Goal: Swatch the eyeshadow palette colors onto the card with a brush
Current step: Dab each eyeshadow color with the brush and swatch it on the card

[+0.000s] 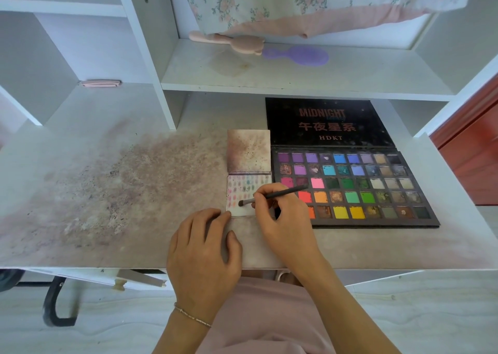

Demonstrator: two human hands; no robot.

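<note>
1. White laminate worktop [350, 248], heavily smudged with pinkish-brown powder across its left half, carries everything; white shelving rises at its far side.
2. Floral pale cloth with a pink hem [323, 9] hangs over the far shelf [296, 76].
3. Black rectangular eyeshadow palette [428, 216] lies open on the right of the worktop, its lid [326, 123] folded back flat on the far side and printed "MIDNIGHT" and "HDKT". Five rows of square pans show purples, blues, greens, pinks, oranges and yellows, many worn or crumbled.
4. Left hand [202, 248] rests on the near edge of the worktop, fingers relaxed and loosely bent, the fingertips touching the near left corner of the card; a thin bracelet [192, 316] circles the wrist.
5. Right hand [285, 219] lies over the near left corner of the palette, fingers curled round a slim dark brush.
6. Square stained paper sheet [249, 150] lies just left of the palette, touching the far edge of the card.
7. Small white swatch card [242, 192], dotted with rows of pale colour marks, sits just left of the palette, near the hands.
8. Purple plastic hairbrush [299, 54] and a pink hairbrush [229, 41] lie on the far shelf.
9. Slim dark brush [280, 194] slants leftward, its bristle tip touching the card.
</note>
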